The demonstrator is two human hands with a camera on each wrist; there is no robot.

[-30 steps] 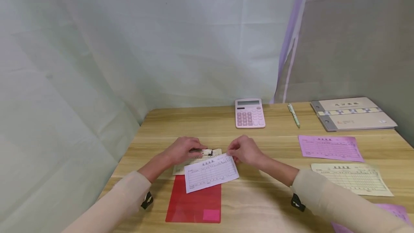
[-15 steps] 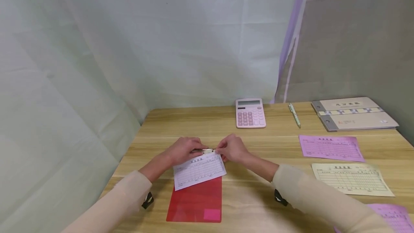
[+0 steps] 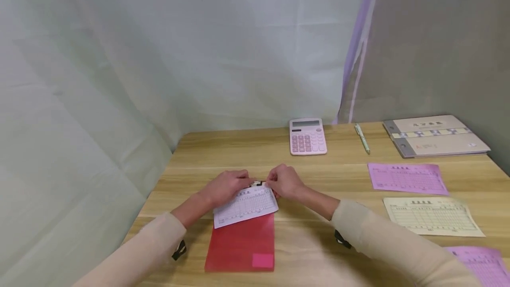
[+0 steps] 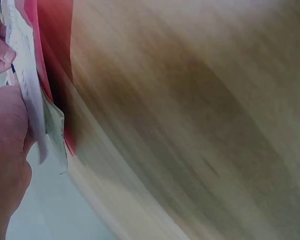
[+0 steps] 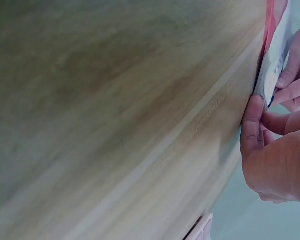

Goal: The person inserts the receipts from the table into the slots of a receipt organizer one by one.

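Note:
A red clipboard point(image 3: 241, 245) with a pink label point(image 3: 263, 260) lies near the front of the table, its metal clip point(image 3: 258, 184) at the far end. My left hand point(image 3: 227, 188) grips the clip end, fingers over the top and partly hiding it. Across the upper part of the board, slightly tilted, lies a white printed form point(image 3: 248, 207). My right hand point(image 3: 284, 183) pinches this form's upper right corner beside the clip. In the left wrist view, a pale yellowish sheet point(image 4: 55, 127) shows between the white form and the red board.
Behind my hands are a pink calculator point(image 3: 307, 137) and a pen point(image 3: 361, 138). A ring-bound book point(image 3: 438, 136) stands at the back right. Along the right lie a purple form point(image 3: 408, 178), a yellow form point(image 3: 432, 217) and another purple form point(image 3: 484, 264).
My right hand has moved left, bringing the white form over the board's top and covering the yellowish sheet. My left hand has stayed at the clip.

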